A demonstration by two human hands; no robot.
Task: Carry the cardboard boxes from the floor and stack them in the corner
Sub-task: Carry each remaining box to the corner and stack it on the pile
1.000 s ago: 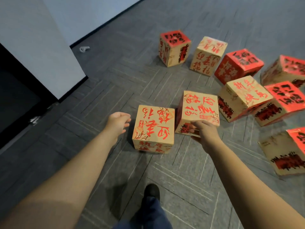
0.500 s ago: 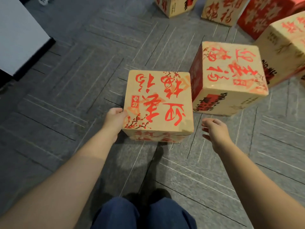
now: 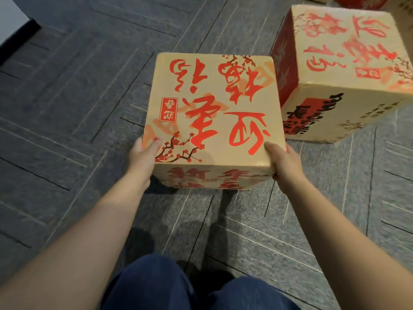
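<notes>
cardboard box (image 3: 212, 113): head view, on grey carpet floor (image 3: 67, 108), just beside second box (image 3: 348, 70)
left hand (image 3: 143, 155): grip clamps near-left corner
right hand (image 3: 283, 162): just closed onto near-right corner; was apart half a second ago
meaning: two-hand hold set, lift looks next

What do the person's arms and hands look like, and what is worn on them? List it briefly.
Both forearms are bare up to the frame's edge: no sleeves, gloves, watch or bands in view. The left hand and right hand carry no rings that can be seen, though most of the fingers are hidden. Nails on the visible thumbs are short and unpainted. Below, dark blue trousers cover the knees.
</notes>
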